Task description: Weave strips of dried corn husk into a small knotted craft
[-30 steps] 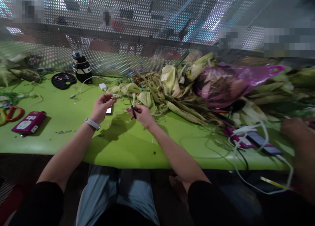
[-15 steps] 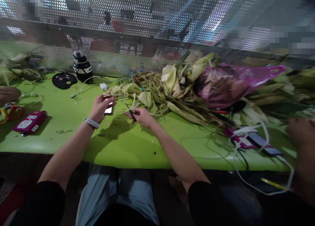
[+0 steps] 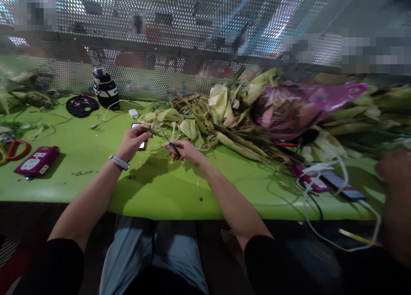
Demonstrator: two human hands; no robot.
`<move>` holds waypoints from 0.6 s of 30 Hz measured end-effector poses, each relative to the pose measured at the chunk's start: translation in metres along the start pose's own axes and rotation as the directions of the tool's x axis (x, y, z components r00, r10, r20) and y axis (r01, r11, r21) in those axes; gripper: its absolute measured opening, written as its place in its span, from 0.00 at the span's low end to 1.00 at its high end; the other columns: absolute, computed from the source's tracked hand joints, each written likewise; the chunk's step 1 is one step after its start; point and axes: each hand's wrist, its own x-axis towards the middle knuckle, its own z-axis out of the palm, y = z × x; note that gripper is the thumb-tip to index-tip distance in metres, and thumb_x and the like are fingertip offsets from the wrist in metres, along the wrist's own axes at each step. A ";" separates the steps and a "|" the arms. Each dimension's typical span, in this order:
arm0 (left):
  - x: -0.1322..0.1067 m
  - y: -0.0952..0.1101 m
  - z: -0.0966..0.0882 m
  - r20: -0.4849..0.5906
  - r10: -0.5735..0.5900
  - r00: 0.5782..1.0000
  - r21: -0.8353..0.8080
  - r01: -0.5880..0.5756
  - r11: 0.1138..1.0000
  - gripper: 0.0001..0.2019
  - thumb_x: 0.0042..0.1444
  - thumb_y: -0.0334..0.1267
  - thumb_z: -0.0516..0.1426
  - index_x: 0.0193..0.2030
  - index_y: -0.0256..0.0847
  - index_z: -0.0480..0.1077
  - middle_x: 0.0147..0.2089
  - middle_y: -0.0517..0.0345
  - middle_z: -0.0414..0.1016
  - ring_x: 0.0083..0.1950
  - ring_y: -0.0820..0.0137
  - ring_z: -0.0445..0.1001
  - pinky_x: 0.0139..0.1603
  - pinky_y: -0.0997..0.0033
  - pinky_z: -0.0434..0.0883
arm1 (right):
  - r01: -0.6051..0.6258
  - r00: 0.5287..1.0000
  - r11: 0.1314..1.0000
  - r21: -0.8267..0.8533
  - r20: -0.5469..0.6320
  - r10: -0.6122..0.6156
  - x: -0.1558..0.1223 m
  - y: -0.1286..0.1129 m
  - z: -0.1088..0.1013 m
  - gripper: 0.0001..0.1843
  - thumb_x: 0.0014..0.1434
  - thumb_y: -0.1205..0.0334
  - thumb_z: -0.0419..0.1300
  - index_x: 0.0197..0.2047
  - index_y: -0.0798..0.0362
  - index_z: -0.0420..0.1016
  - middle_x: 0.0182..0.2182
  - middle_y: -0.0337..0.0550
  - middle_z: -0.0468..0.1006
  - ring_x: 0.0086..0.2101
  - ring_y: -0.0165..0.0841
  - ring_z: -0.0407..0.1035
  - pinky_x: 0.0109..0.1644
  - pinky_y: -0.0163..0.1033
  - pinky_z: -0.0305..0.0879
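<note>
My left hand (image 3: 134,141), with a pale watch band on the wrist, is closed in a pinch on a thin pale strip of corn husk (image 3: 150,126). Below and behind its fingers lies a phone (image 3: 142,145) with a lit screen, partly covered. My right hand (image 3: 186,152) grips dark-handled scissors (image 3: 174,147), whose blades point up and left near the strip. I cannot tell whether the blades touch it. Beyond both hands spreads a heap of corn husks (image 3: 194,132), green and dry brown.
A pink plastic bag (image 3: 282,111) rests on the husks. At the back left stand a black bottle (image 3: 106,91) and a black palette-shaped mat (image 3: 82,106). Orange-handled scissors (image 3: 19,149) and a magenta box (image 3: 37,161) lie left. Another person's blurred hand (image 3: 393,168) is right, near white cables (image 3: 345,173).
My left fingers have drawn closer together around the strip. The scissors have shifted slightly right with my right hand. Another person's hand at the left edge has gone from view.
</note>
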 end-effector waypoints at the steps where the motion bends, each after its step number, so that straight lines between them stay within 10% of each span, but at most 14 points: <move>1: 0.000 0.000 0.000 0.015 -0.006 1.000 0.002 0.006 1.000 0.09 0.44 0.33 0.64 0.34 0.36 0.78 0.29 0.56 0.75 0.26 0.76 0.68 0.26 0.76 0.65 | 0.000 1.000 1.000 0.000 -0.002 0.000 0.001 0.000 0.001 0.28 0.47 0.36 0.63 0.29 0.56 0.70 0.22 0.40 0.73 0.23 0.27 0.68 0.24 0.32 0.59; 18: -0.002 0.004 0.000 0.041 -0.015 0.999 0.016 0.014 1.000 0.09 0.44 0.35 0.65 0.34 0.36 0.77 0.30 0.55 0.75 0.26 0.76 0.69 0.25 0.77 0.67 | 0.061 0.991 0.997 0.048 -0.121 -0.055 0.002 0.002 0.000 0.25 0.42 0.41 0.68 0.22 0.54 0.67 0.19 0.36 0.70 0.21 0.27 0.65 0.26 0.34 0.63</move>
